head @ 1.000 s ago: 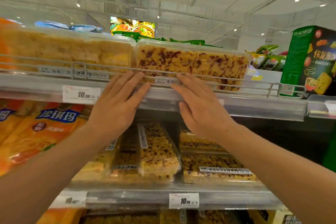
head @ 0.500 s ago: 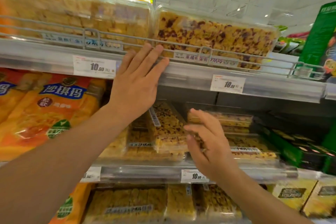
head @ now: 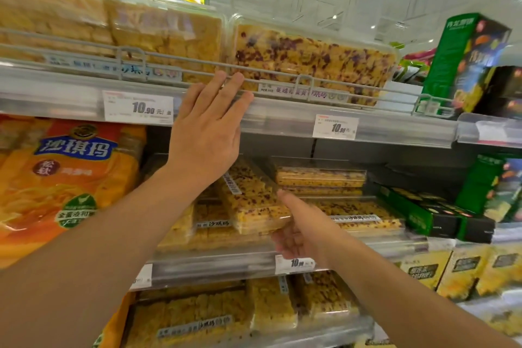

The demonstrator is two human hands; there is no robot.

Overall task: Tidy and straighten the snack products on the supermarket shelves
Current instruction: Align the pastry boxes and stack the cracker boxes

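Clear plastic boxes of yellow snack bars fill three shelves. On the top shelf a berry-speckled box stands beside a plain yellow box behind a wire rail. My left hand lies flat, fingers apart, against the top shelf edge and the rail, holding nothing. On the middle shelf a berry-speckled box lies tilted over other boxes. My right hand grips its near right corner, thumb on top and fingers underneath.
Orange snack bags fill the middle shelf at left. Green and black cartons stand at the right on the top and middle shelves. Stacked boxes sit behind my right hand. Price tags line the shelf edges.
My right hand dropped from the top shelf rail to the middle shelf and took hold of the tilted box's corner. My left hand stayed on the top shelf edge. The view tilted down.
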